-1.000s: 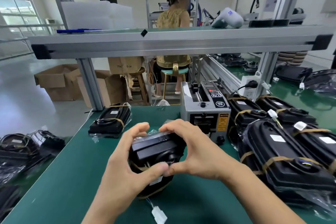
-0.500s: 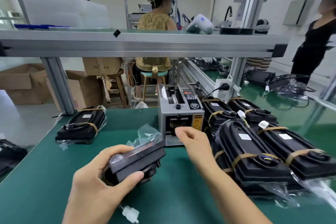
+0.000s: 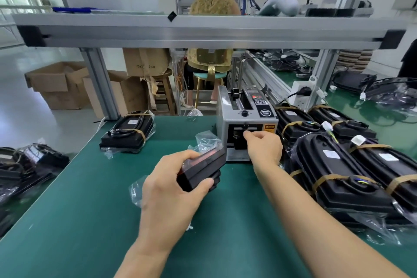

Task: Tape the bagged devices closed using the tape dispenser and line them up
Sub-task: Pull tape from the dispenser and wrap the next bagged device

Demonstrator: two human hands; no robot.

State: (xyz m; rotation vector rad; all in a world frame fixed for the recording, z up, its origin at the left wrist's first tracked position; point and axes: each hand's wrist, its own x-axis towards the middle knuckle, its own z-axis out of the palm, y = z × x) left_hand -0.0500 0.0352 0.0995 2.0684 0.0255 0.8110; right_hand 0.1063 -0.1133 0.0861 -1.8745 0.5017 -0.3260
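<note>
We hold the bagged device (image 3: 200, 169) gripped in our left hand (image 3: 173, 189) while our right hand (image 3: 262, 145), fingers curled, reaches the tape dispenser (image 3: 246, 126) mouth, whether pinching tape we cannot tell; pulling a strip likely comes next.

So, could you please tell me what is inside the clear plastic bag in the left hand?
A black, boxy device fills the clear plastic bag, which the left hand grips. Its open end sticks up loosely. The fingers cover the device's underside.
</note>
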